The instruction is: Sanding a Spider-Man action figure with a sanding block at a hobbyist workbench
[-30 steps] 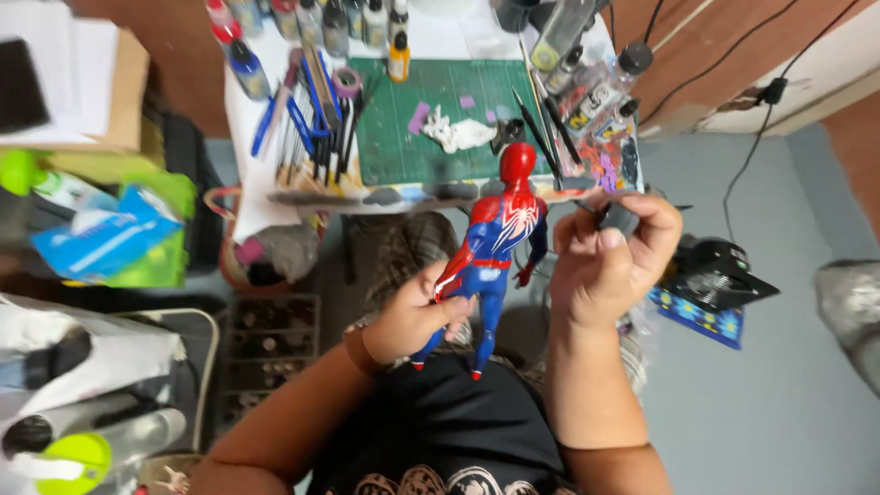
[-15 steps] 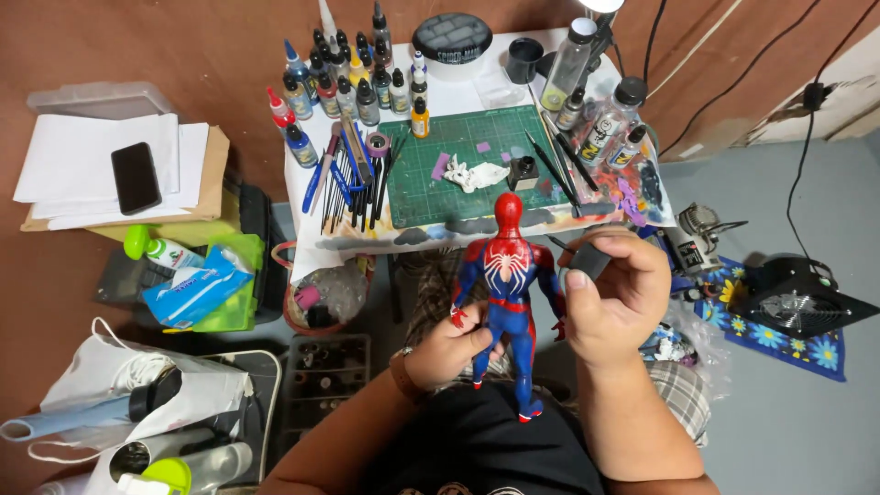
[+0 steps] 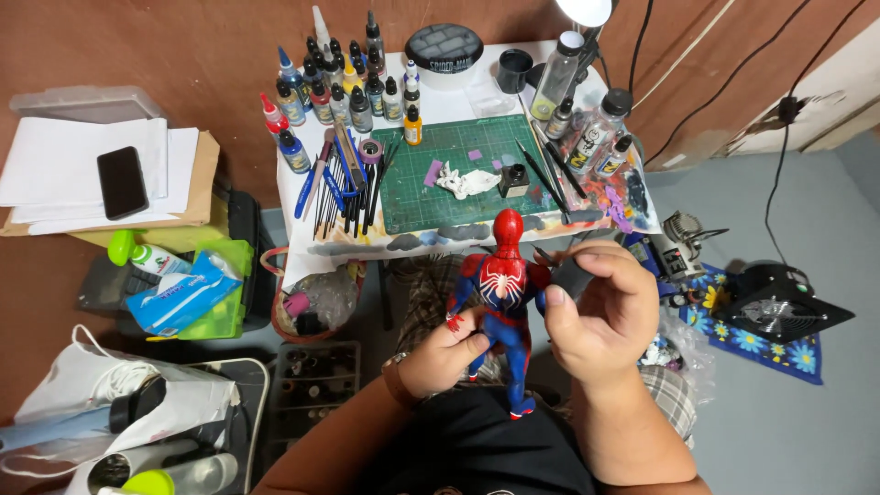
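Above my lap, just off the near edge of the tabletop [image 3: 302, 240], I hold a red-and-blue action figure [image 3: 500, 293] upright. My left hand [image 3: 446, 353] is closed around its hips and thighs; my right hand [image 3: 600, 312] curls narrow at the figure's shoulder, fingertips pinched on what looks like a small dark part, though I cannot tell exactly what it is.

To do this well, I judge the left hand should keep the torso steady while the right works gently at the arm joint, without twisting hard, since thin limbs could pop or scuff.

On the tabletop, a cluster of small paint bottles [image 3: 339, 92] stands along the far left corner, caps on, with coloured paint showing. Taller clear bottles [image 3: 587, 119] stand at the far right edge; their contents are hard to read. A small black cup [image 3: 514, 70] stands near them, its inside dark. A green cutting mat [image 3: 458, 174] holds a crumpled white scrap [image 3: 467, 181] and a small ink pot [image 3: 514, 180]. Brushes and tools [image 3: 348, 188] lie along the mat's left edge.
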